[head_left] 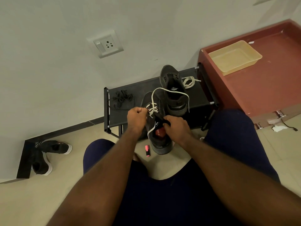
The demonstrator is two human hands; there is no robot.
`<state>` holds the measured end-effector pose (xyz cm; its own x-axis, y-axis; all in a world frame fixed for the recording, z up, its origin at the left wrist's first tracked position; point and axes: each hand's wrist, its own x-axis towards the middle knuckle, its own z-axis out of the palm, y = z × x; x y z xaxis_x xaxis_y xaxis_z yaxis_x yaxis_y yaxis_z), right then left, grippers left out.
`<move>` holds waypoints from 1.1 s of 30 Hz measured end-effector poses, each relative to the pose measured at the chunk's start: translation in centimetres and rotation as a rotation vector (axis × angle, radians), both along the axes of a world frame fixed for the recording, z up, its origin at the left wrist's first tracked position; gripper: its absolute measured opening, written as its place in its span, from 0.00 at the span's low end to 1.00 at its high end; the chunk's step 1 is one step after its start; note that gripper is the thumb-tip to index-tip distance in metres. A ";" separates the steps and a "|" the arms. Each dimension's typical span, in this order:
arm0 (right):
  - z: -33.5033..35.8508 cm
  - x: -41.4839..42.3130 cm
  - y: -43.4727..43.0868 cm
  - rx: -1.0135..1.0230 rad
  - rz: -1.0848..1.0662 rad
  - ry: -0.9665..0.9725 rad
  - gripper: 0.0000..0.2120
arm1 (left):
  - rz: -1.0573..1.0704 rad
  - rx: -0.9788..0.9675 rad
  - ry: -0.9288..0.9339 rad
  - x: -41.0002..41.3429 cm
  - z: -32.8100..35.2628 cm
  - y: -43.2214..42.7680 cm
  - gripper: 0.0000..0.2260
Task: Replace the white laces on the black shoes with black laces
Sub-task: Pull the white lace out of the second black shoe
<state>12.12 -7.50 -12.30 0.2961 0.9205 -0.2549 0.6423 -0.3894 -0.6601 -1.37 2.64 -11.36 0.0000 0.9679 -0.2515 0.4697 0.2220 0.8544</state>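
Observation:
A black shoe (160,144) rests with its toe on a low black rack (140,88) and its heel toward me. A white lace (169,91) still runs through its front eyelets and loops up over the second shoe. My left hand (136,119) pinches that lace at the eyelets. My right hand (176,126) grips the shoe's collar and tongue. The second black shoe (172,88) stands on the rack behind, with no lace in it. A loose white lace (189,82) lies coiled to its right. A bundle of black laces (123,99) lies on the rack's left part.
A pink highlighter (147,150) lies on the tiled floor below the shoe. Two other dark shoes with white soles (47,154) sit by the wall at left. A red cabinet (260,88) holding a yellow tray (235,57) stands right of the rack. My knees flank the shoe.

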 end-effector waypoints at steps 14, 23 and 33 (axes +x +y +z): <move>0.1 0.0 0.2 -0.023 -0.008 0.017 0.11 | -0.104 -0.398 -0.078 1.2 1.4 0.2 0.08; -0.1 -0.1 0.3 -0.029 -0.012 0.011 0.10 | -0.200 -0.383 -0.113 -0.6 1.5 0.5 0.09; -0.3 -0.1 0.2 -0.015 -0.021 0.017 0.11 | -0.129 -0.181 -0.131 -0.5 0.6 -0.6 0.08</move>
